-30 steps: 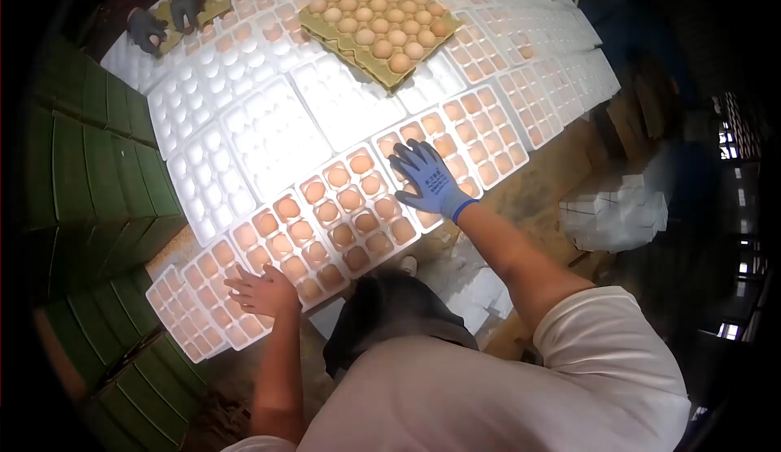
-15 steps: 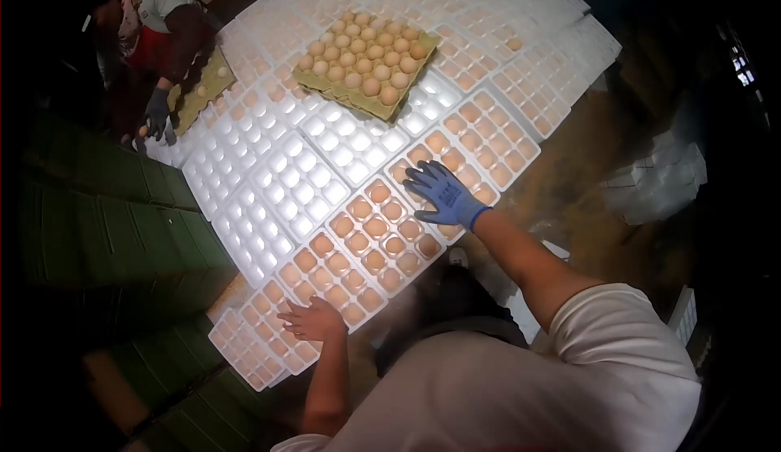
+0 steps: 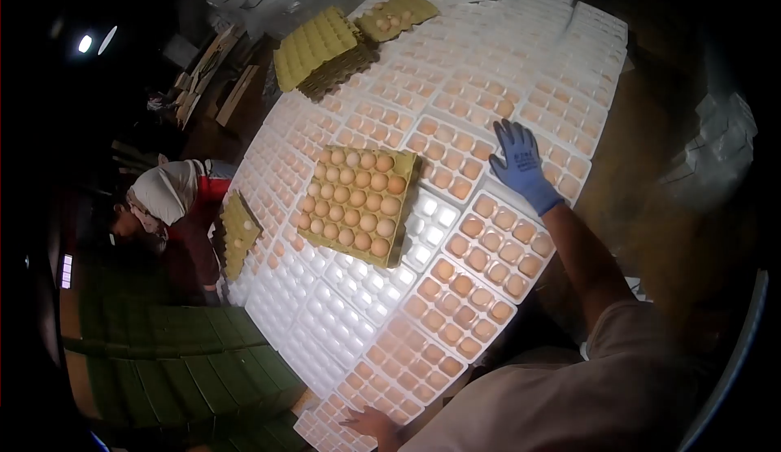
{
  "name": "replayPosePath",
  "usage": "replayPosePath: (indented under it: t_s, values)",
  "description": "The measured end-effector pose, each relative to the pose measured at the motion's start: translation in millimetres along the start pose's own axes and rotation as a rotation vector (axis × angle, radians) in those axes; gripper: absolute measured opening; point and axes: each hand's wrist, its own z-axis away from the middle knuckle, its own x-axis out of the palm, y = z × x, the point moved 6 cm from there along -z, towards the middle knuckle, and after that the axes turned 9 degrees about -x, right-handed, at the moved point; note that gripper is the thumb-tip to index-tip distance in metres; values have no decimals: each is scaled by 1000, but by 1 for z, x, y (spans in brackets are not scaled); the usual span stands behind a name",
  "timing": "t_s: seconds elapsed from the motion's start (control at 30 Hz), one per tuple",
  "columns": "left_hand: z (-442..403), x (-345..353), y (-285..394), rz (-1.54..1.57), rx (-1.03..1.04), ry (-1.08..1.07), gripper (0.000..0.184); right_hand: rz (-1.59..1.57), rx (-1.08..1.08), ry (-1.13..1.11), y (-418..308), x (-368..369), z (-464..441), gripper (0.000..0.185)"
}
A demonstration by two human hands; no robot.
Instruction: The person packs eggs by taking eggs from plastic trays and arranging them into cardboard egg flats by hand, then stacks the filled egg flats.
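White plastic rectangular tray [image 3: 507, 235] of light-brown eggs [image 3: 510, 253]: at the surface's near edge, long axis crossing that edge; between hands, nearer the blue-gloved right hand [image 3: 519, 159], open, spread. Bare left hand [image 3: 376, 423]: open, towards near-left corner.

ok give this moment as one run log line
left hand: bare, open, at white egg trays | right hand: gloved, open, at white egg trays | olive tray: bearing eggs

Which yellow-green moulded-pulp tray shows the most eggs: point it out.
The central yellow-green moulded-pulp tray: brown eggs line its rows, while the tray beside the person and the far tray hold few; the tray stack shows none.
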Motion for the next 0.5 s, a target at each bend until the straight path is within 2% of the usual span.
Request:
replayPosePath:
  t_s: [0.03,0.07,0.1,0.13,0.17,0.27,0.33,0.37,0.4,0.43,0.5]
  values:
    - [4,-10,-1,-24,26,19,73,10,88,-66,57,27,-29,81]
    - [9,-15,4,-223,-4,-62,74,15,43,-69,101,56,-50,81]
    - [18,-13,7,-501,-47,-206,75,25,-80,-200,127,77,-66,78]
    - [28,-9,21,-739,-60,-370,76,0,-156,-429,146,100,-75,70]
    - [41,-7,35,-844,-57,-462,78,-174,-111,-481,153,102,-83,61]
    - [84,2,89,-990,36,-620,82,-469,-169,-22,174,94,-71,52]
    - [118,10,130,-1186,154,-660,83,-619,-22,129,176,84,-67,49]
    - [122,8,132,-1167,157,-644,82,-693,55,213,174,75,-67,48]
    - [117,14,129,-1144,163,-621,82,-984,561,94,193,89,-60,48]
    - [111,21,127,-1115,177,-596,81,-861,450,176,194,86,-61,50]
    - [103,35,117,-1117,106,-571,76,-639,90,249,180,61,-72,52]
